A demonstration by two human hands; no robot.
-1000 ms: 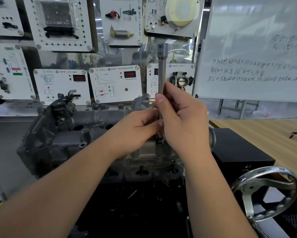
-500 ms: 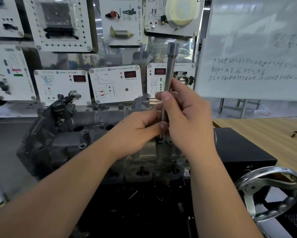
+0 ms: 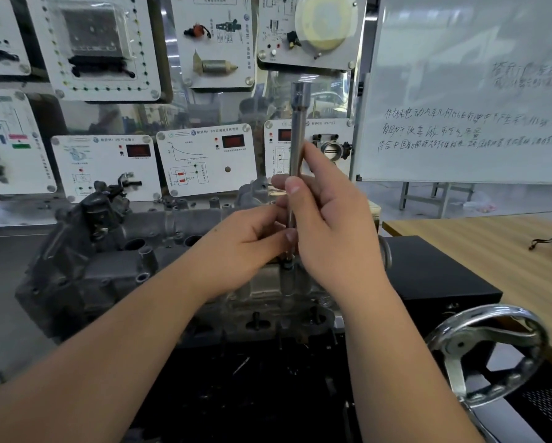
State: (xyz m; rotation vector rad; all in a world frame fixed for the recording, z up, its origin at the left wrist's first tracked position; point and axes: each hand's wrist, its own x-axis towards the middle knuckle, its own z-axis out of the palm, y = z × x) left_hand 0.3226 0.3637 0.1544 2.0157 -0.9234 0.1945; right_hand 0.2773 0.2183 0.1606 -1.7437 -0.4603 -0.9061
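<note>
A long steel tube tool [image 3: 297, 132] stands nearly upright over a grey engine cylinder head [image 3: 108, 266]. Its lower tip sits on a small dark part [image 3: 286, 263] on top of the head. My right hand [image 3: 329, 228] grips the tool's shaft around its middle, thumb and fingers curled round it. My left hand [image 3: 245, 247] comes in from the left and pinches the shaft lower down, just above the tip. The lowest stretch of the shaft is partly hidden by both hands.
A chrome handwheel [image 3: 485, 353] juts out at the lower right beside a black box [image 3: 437, 282]. A wooden table [image 3: 498, 251] lies to the right. Display panels [image 3: 204, 158] and a whiteboard [image 3: 469, 91] stand behind the engine head.
The tool's top tilted right half a second ago and now stands closer to upright again. Both hands have stayed on the shaft, shifting only slightly.
</note>
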